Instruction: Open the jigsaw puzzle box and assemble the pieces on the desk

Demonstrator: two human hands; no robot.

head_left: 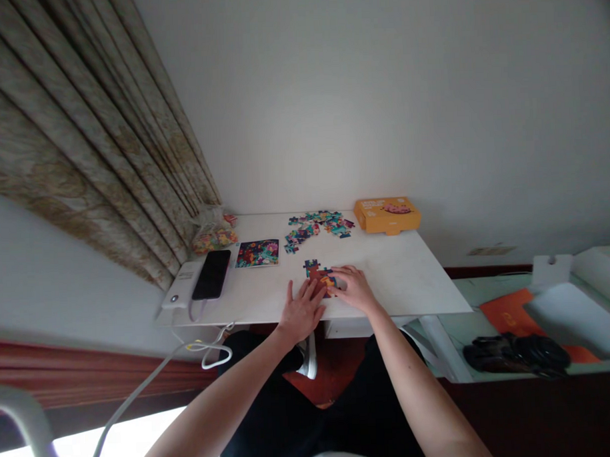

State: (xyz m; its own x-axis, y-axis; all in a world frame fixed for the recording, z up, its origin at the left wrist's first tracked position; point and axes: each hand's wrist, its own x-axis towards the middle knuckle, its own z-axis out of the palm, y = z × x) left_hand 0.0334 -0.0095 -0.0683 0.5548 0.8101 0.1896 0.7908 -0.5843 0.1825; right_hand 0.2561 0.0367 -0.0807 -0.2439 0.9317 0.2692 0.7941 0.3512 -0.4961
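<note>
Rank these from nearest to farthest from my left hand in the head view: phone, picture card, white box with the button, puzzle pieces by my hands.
From the left hand:
1. Puzzle pieces: under its fingers.
2. Picture card: beyond it, to the left.
3. Phone: farther left, past the card.
4. White box: at the table's left end, past the phone.

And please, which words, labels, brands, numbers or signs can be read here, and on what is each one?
None reads with certainty.
Yellow box: perhaps "LEVEL UP" on its top, too blurred to confirm.
White block at left: grey print, too small to read.
Orange sheet at right: pale mark, too blurred to read.
</note>
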